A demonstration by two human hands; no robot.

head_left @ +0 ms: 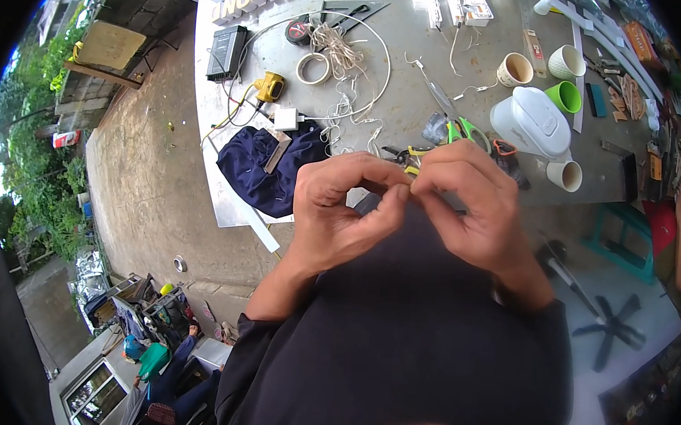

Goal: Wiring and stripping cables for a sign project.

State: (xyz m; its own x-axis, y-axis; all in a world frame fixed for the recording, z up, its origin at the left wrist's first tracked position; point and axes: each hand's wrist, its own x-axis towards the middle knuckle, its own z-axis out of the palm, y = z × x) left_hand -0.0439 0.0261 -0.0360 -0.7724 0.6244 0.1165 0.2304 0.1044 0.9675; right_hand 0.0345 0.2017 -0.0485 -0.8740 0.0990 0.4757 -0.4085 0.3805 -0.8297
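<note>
My left hand (349, 205) and my right hand (474, 204) meet in front of my chest, near the table's front edge. Both are closed, thumbs and forefingers pinched together with the fingertips almost touching. Whatever lies between them is too small and hidden to make out. Just beyond the fingers, partly covered, are pliers (396, 155) with dark and yellow parts. Scissors (468, 132) with green handles lie behind my right hand. To the left of my left hand, a navy cloth (237, 166) bears a flat strip (277, 153).
On the metal table (415, 52) are a tape roll (301, 68), tape measure (298, 32), coiled cord (340, 50), white adapter (286, 119) and yellow device (269, 87). Right stand a lidded white container (530, 123) and several cups (566, 62). A teal stool (623, 240) is at right; people sit lower left.
</note>
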